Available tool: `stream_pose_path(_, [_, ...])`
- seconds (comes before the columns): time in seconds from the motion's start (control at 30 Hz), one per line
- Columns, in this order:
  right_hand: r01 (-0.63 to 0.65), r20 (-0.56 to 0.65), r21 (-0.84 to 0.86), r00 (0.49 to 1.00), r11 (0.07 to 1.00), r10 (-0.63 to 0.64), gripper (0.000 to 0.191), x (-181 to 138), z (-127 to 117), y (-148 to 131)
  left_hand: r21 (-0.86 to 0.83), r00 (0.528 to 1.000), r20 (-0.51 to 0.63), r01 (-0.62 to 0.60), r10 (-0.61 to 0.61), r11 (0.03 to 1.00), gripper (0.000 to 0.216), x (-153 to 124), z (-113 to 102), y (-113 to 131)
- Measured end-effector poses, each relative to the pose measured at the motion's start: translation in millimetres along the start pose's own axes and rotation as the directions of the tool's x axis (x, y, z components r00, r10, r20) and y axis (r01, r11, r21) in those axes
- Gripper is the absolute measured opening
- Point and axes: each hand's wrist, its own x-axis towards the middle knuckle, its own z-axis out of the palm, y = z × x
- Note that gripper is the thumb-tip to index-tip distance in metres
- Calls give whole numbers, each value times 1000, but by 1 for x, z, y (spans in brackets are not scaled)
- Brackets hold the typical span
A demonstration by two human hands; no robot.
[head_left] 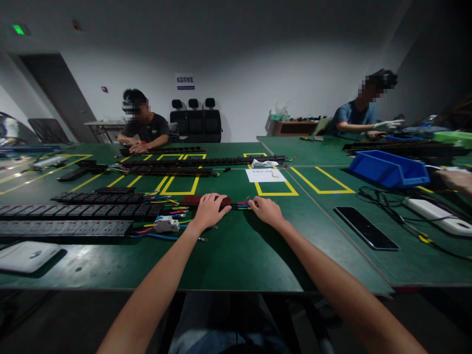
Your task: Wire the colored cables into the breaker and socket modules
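Observation:
My left hand (pixel 211 210) lies over a short dark red strip (pixel 190 200), its fingers curled over the far side and its thumb toward the right end. Thin coloured wires (pixel 241 206) come out of that right end. My right hand (pixel 267 210) pinches them between thumb and fingers at their far tips. Left of my hands, several black power strips (pixel 79 210) lie side by side, their wire ends with metal lugs pointing at me. A small white circuit breaker (pixel 166 224) sits on the wires of the grey socket strip (pixel 66 229).
A white device (pixel 29 256) lies front left. On the right are a phone (pixel 365 227), a white power bank (pixel 438 216) with black cables and a blue bin (pixel 389 168). A paper sign (pixel 266 175) lies ahead. Two co-workers sit across the table; another person's hand reaches in at right.

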Motion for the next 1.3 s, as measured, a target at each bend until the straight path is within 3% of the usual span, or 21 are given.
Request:
stream_pose_path(0.6, [-4,-145,32,989,999,9,46,-1,-1,-2,-2,1000,-6,0,0,1000,50,0,2,0])
stream_pose_path(1.3, [-10,-72,17,997,1000,11,45,-2,-4,-4,-15,1000,0,-2,2,1000,51,0,2,-2])
